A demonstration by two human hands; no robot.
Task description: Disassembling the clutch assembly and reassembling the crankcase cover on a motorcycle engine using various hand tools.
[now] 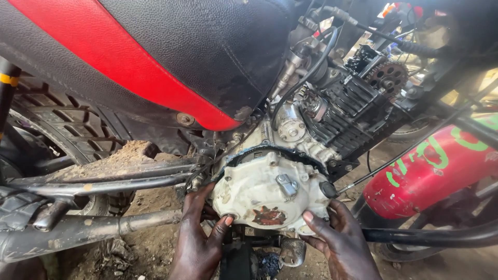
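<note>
A motorcycle stands in front of me with its engine exposed. My left hand grips the lower left edge of the dirty white engine side cover, thumb pressed on its face. On the cover's lower right edge my right hand holds on, thumb on the rim. The cover sits against the crankcase, with a dark gasket line showing along its top. Above it are the black finned cylinder and a toothed sprocket.
A black and red seat spans the upper left. The rear tyre and the exhaust pipe are at left. A red tank with green markings lies at right. A footpeg hangs below the cover. Cables cross overhead.
</note>
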